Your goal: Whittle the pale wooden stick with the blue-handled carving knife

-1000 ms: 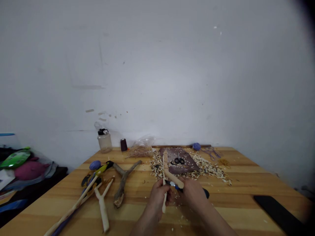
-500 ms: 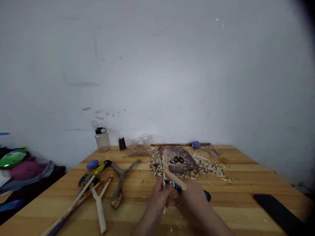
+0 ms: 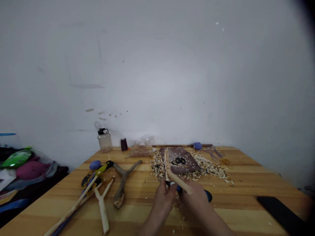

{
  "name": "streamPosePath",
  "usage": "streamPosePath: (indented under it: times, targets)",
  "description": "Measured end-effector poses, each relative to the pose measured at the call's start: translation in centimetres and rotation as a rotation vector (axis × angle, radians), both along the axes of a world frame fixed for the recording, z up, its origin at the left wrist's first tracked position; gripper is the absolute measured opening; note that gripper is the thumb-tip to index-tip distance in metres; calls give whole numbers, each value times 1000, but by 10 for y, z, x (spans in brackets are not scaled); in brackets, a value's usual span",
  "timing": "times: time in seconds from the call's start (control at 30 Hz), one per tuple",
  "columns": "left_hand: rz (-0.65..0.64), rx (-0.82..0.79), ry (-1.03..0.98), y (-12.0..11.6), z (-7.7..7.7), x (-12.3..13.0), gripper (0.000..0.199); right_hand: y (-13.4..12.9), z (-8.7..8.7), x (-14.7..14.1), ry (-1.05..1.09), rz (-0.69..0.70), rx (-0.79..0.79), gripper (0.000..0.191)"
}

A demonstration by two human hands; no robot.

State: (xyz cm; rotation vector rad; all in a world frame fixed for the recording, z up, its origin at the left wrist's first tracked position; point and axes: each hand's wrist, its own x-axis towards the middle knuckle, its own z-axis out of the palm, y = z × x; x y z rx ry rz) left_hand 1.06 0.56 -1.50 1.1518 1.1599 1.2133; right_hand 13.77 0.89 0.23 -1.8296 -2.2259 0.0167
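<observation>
A pale, peeled forked stick [image 3: 176, 179] stands up from my hands near the middle of the table. My left hand [image 3: 164, 196] is closed round its lower part. In my right hand [image 3: 195, 196] is a blue and black knife [image 3: 208, 195], whose handle end sticks out to the right. The knife's dark front part lies against the wood beside my left thumb. Beyond the hands, black-handled scissors [image 3: 180, 160] rest on a dark brown sheet [image 3: 189, 166] with wood shavings [image 3: 211, 168] around it.
At left lie a peeled fork [image 3: 103, 209], a bark-covered fork [image 3: 121, 188], long sticks [image 3: 71, 211] and purple yarn [image 3: 95, 165]. A bottle [image 3: 105, 142], thread spool [image 3: 123, 144] and plastic bag [image 3: 141, 149] stand farther back. A black flat object [image 3: 278, 209] lies right.
The whole view has shifted slightly, so the table's things appear a little farther right. The forked stick's near arm tilts lower over my right hand. Both hands keep their hold.
</observation>
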Motion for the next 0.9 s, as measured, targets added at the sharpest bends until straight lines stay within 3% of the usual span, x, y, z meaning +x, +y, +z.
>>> streamPosePath:
  times: [0.27,0.9]
  targets:
    - [13,-33,-94,-5,2,-1,33,0,-2,0,21,-19,-11,26]
    - [117,-71,-44,3,-8,4,25,11,-17,-9,-88,-69,158,29]
